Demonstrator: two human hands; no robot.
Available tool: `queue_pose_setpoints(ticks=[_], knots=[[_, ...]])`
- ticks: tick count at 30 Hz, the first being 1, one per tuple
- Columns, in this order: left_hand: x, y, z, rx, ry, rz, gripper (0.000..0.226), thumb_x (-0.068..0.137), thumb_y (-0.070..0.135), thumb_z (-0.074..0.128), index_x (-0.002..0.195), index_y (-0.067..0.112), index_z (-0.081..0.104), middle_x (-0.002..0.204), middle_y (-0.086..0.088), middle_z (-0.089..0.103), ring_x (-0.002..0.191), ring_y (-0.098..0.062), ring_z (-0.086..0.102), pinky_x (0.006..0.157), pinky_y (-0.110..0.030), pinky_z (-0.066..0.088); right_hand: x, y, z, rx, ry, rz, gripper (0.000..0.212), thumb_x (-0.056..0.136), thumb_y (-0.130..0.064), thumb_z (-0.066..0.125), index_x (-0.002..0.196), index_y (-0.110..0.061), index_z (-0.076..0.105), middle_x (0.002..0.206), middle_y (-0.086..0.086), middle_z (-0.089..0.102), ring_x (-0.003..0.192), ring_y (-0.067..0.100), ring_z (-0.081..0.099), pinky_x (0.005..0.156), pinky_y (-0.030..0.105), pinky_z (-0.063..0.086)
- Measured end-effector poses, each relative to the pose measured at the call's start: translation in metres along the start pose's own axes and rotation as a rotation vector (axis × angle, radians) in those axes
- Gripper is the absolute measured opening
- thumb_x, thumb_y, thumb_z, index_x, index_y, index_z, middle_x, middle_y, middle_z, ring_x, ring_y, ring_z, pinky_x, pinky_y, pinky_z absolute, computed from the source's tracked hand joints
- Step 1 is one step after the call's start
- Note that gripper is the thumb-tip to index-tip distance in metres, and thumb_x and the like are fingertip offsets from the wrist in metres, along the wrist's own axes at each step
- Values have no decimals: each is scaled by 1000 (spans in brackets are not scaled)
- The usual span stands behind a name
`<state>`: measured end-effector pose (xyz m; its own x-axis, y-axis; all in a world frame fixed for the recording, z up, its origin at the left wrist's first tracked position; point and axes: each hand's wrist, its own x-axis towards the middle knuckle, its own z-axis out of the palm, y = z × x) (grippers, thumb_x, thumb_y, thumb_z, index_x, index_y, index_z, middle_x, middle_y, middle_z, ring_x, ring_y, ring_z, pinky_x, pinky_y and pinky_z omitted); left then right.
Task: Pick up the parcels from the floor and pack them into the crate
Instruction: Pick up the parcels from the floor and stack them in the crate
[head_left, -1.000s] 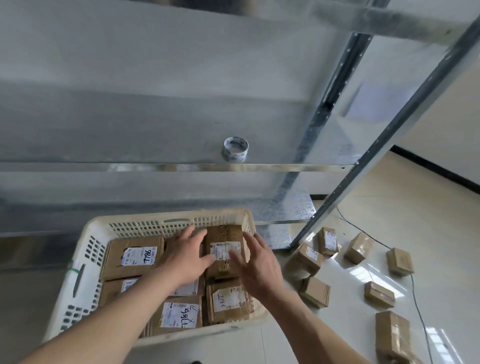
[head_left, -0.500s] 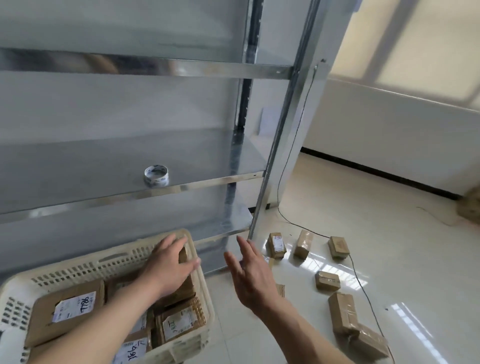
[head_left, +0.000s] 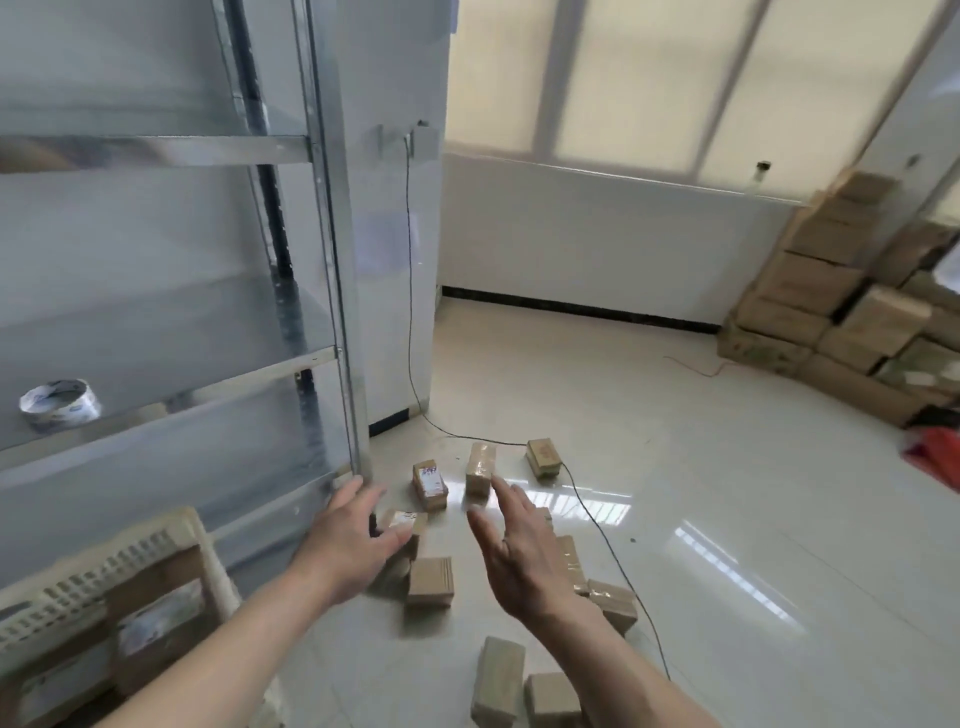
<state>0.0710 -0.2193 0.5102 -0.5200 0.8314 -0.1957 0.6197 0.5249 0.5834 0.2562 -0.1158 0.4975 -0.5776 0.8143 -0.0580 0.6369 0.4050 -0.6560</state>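
Brown cardboard parcels (head_left: 429, 582) lie scattered on the pale tiled floor (head_left: 727, 519) right ahead of me; both hands hang over them, holding nothing. My left hand (head_left: 350, 545) has its fingers (head_left: 347, 498) spread apart above a labelled parcel (head_left: 402, 525); my right hand (head_left: 519, 551) is flat, fingers straight and slightly parted, above the taped ones. Down at lower left sits the cream crate (head_left: 119, 566), parcels already inside it, just beside the metal shelving (head_left: 332, 270); a roll of tape (head_left: 60, 404) rests on one shelf. A black cable (head_left: 597, 525) runs down from the wall and threads across the floor between the parcels; stacked cartons (head_left: 831, 296) fill the far right corner, something red (head_left: 935, 457) on the floor near them.
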Motion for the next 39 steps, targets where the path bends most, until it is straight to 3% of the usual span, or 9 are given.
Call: queue_pose_setpoints(ticks=[5, 18, 23, 29, 39], knots=[[22, 47, 32, 8, -82, 95, 67, 93, 49, 58, 151, 23, 35, 158, 2, 24, 144, -18, 26, 111, -28, 25, -8, 45, -35, 41, 104, 140, 65, 104, -56, 38, 161, -27, 25, 167, -2, 27, 155, 14, 18, 124, 35, 19], [84, 108, 84, 54, -250, 326, 71, 92, 51, 59, 152, 22, 34, 161, -1, 22, 147, -21, 21, 118, -34, 21, -15, 100, -76, 11, 251, 391, 65, 104, -56, 37, 160, -25, 27, 166, -1, 28, 153, 17, 25, 120, 34, 25], [100, 111, 98, 48, -311, 341, 73, 90, 54, 59, 152, 24, 33, 162, -1, 18, 149, -21, 18, 120, -40, 21, -21, 114, -82, 34, 297, 450, 62, 105, -51, 38, 160, -24, 27, 167, 0, 28, 155, 15, 21, 120, 30, 20], [112, 120, 114, 40, -338, 337, 73, 90, 52, 61, 152, 25, 34, 163, 0, 18, 149, -18, 17, 121, -36, 18, -27, 145, -97, 69, 348, 525, 61, 105, -50, 39, 160, -24, 29, 165, 0, 31, 152, 18, 28, 119, 32, 24], [144, 175, 151, 114, -293, 246, 69, 92, 51, 58, 152, 24, 34, 162, 0, 19, 148, -20, 20, 117, -32, 21, 4, 235, -137, 121, 307, 533, 62, 105, -51, 39, 160, -24, 29, 166, 0, 29, 155, 16, 22, 124, 33, 20]])
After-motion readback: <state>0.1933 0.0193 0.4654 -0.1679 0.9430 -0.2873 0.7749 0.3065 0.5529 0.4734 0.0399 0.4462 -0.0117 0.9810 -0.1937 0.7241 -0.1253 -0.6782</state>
